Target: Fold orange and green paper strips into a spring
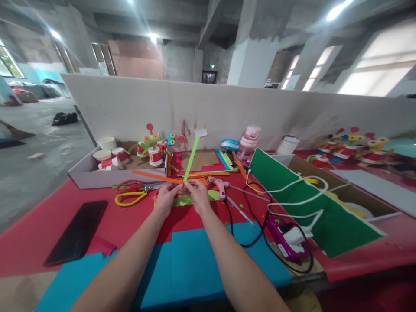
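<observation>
Over the middle of the table my two hands meet, fingertips pinched together. An orange paper strip [152,175] runs out to the left from the fingers of my left hand [167,198]. A light green paper strip [192,158] stands up and away from the pinch of my right hand [197,195]. The two strips cross or join at the fingertips; whether they are stuck together is hidden. Green paper pieces [185,200] lie under the hands. Just right of my right hand rests a pink glue gun [221,187]. Scissors with red and yellow handles [131,198] lie at the left.
A white box [104,180] holds paper cups and a cup robot figure [155,156]. A black phone [78,232] lies at left. Cables run around a purple power strip [286,247] beside a green-sided box [302,216]. Blue sheets [201,260] cover the front edge.
</observation>
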Demonstrator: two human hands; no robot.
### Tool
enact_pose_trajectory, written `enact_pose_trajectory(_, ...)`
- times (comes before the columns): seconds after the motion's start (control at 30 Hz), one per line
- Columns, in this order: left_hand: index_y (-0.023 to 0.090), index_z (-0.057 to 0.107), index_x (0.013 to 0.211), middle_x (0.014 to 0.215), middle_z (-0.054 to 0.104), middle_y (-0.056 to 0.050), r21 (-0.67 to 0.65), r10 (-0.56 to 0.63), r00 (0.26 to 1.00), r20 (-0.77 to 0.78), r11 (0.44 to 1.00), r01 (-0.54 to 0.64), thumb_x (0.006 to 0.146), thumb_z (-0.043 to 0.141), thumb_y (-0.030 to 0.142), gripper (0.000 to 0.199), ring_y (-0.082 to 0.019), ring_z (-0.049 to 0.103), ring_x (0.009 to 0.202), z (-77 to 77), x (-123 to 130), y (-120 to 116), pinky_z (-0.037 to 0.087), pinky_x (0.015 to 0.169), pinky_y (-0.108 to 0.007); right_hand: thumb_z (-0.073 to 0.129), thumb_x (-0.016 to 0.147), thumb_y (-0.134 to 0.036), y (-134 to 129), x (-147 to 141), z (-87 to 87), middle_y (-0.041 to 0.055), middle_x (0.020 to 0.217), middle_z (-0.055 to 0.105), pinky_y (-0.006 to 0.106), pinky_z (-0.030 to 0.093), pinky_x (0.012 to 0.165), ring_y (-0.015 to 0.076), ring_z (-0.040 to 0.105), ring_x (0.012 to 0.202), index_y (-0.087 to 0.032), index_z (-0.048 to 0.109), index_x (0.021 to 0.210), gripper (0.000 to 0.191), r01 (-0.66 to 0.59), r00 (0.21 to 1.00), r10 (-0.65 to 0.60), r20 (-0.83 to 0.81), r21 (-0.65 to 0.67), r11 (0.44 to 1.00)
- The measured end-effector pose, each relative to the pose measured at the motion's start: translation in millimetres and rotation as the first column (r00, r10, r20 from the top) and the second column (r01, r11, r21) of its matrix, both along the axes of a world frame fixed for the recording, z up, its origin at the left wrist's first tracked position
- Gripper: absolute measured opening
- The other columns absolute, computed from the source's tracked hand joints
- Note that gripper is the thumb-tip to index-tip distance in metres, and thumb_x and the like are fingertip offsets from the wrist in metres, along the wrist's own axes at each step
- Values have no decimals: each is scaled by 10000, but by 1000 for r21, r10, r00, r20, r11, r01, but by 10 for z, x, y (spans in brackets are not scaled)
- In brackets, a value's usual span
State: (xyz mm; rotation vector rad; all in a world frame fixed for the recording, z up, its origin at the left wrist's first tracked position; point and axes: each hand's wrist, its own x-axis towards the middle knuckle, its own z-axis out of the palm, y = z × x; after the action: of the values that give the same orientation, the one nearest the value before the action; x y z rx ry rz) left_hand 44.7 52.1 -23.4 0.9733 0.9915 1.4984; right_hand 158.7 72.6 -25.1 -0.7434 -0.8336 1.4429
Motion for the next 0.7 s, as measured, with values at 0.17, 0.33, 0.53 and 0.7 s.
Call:
enact_pose_trajectory(0.17,110,684,647,563,630,-27,-33,80,995,-51,996,-82,538,853,465,408,-103,522,515,-11,-23,8,386,526,-226,842,544,-391,-17,14,-2,-32,610,646,254,533,604,110,601,550,-173,658,752,353,-40,996,38,81,24,999)
enact_pose_trajectory(0.33,114,696,651,540,621,-17,-29,122,989,-78,992,-125,529,846,481,415,-100,501,494,-12,-33,11,370,513,-230,855,524,-383,-16,55,4,-20,685,683,268,535,652,107,600,580,-170,705,858,423,-139,988,139,63,-4,990)
enact_pose_trajectory(0.53,128,669,577,504,594,-9,-20,149,978,-149,988,-154,539,835,472,384,-96,478,476,-7,-28,4,344,497,-229,860,499,-364,-10,36,9,-13,658,681,284,533,685,113,584,590,-157,741,744,342,-90,990,87,110,25,996)
enact_pose_trajectory(0.7,124,668,560,495,588,-15,-19,127,979,-162,991,-132,541,827,464,376,-95,462,471,-10,-36,1,330,492,-233,852,500,-367,-8,25,7,-17,601,663,275,513,638,116,577,561,-164,734,687,300,-27,987,21,159,35,999)
